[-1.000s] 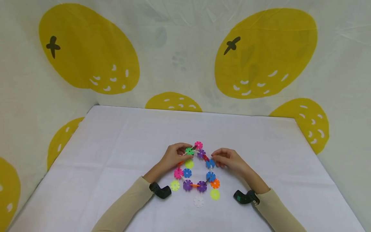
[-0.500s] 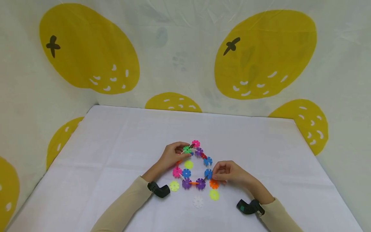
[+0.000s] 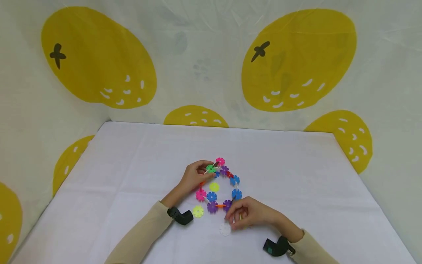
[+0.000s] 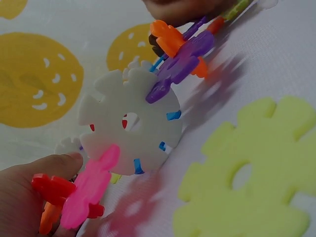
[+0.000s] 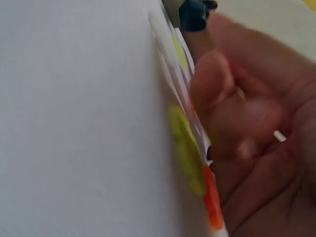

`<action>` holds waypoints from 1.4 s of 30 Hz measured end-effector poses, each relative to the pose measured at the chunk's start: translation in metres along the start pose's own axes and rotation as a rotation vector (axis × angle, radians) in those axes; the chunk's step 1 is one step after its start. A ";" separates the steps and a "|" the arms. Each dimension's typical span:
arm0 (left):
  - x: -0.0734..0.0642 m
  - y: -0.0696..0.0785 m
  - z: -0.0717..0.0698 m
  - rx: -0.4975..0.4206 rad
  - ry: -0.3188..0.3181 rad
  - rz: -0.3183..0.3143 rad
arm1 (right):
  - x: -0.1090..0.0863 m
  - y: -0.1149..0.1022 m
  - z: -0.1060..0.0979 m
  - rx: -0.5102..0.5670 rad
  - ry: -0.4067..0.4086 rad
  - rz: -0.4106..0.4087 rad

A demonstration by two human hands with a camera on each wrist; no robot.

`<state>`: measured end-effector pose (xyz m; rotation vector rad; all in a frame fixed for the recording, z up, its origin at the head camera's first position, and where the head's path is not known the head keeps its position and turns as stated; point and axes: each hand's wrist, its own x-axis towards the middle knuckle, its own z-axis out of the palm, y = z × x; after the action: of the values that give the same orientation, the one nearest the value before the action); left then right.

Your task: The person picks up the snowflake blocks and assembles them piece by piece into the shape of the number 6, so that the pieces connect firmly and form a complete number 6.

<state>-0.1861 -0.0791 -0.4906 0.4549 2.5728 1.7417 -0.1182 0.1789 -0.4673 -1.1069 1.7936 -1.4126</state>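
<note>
A ring of slotted plastic snowflake discs stands on the table in the head view. My left hand [image 3: 192,178] holds its far left part, thumb and fingers at a green disc [image 3: 211,169]. A pink disc [image 3: 220,161] sticks out at the top. My right hand [image 3: 253,212], fingers bent, is over the near right side, its fingertips beside a loose white disc [image 3: 224,230]; no disc shows pinched in it. In the right wrist view, a yellow disc [image 5: 185,150] and an orange disc [image 5: 213,197] lie flat beside this hand. A purple disc [image 3: 226,204] of the ring is partly behind it.
Inside the ring lie a loose yellow disc [image 3: 214,187] and a blue disc [image 3: 211,196]. Another yellow disc [image 3: 198,211] lies outside at the near left. The white tablecloth [image 3: 148,154] reaches back to a patterned cloth wall [image 3: 184,73].
My right hand has left the ring's right side and come down and left to the white disc, covering the orange and yellow discs. The left hand keeps its hold, the ring shifting slightly left.
</note>
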 end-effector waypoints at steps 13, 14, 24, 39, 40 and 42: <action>0.000 0.000 0.000 -0.004 -0.013 -0.013 | 0.005 0.001 0.010 -0.228 -0.036 -0.012; 0.000 0.000 0.000 -0.005 -0.014 -0.014 | 0.006 0.001 0.011 -0.222 -0.036 -0.002; -0.001 0.000 -0.001 -0.021 -0.021 -0.009 | 0.007 -0.006 0.016 -0.282 -0.051 -0.031; -0.001 -0.001 -0.001 -0.023 -0.019 -0.011 | 0.006 -0.007 0.015 -0.120 -0.023 0.093; -0.001 -0.001 -0.001 -0.025 -0.021 -0.009 | 0.005 -0.007 0.014 -0.105 -0.024 0.097; -0.001 0.000 -0.001 -0.024 -0.027 -0.009 | 0.004 -0.006 0.013 -0.070 -0.034 0.094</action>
<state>-0.1855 -0.0802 -0.4901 0.4630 2.5285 1.7496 -0.1077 0.1687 -0.4646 -1.0618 1.8582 -1.2776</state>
